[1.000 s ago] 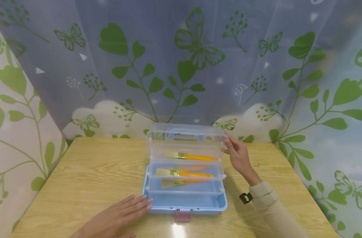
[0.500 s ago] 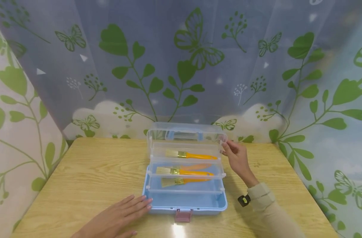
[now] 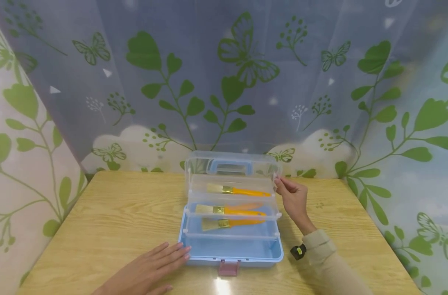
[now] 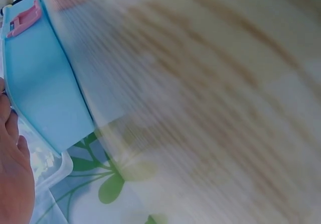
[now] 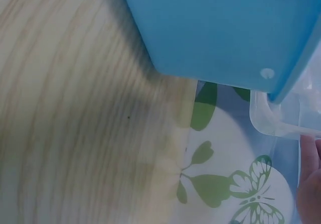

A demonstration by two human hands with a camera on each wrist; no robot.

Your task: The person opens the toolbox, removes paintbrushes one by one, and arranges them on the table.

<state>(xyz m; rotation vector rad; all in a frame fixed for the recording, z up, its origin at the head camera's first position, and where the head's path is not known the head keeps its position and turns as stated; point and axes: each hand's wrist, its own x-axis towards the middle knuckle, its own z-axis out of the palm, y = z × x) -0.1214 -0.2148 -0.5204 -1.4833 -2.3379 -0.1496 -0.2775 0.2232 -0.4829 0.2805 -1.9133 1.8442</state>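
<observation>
Box light blue, latch pink. Lid and trays clear, carry handle blue. Brushes: orange handles, gold ferrules, cream bristles. Desk yellowish, brown wood grain. Backdrop slate blue, white and pale blue, green leaf and butterfly print. Sleeve beige.

I lose the left hand near the wrist, past the head view's bottom edge at seven o'clock; its palm is hidden. Toward five, the sleeve runs out too. Some of the right hand's fingers I can't make out. From the left wrist, the tabletop blurs toward two.
</observation>
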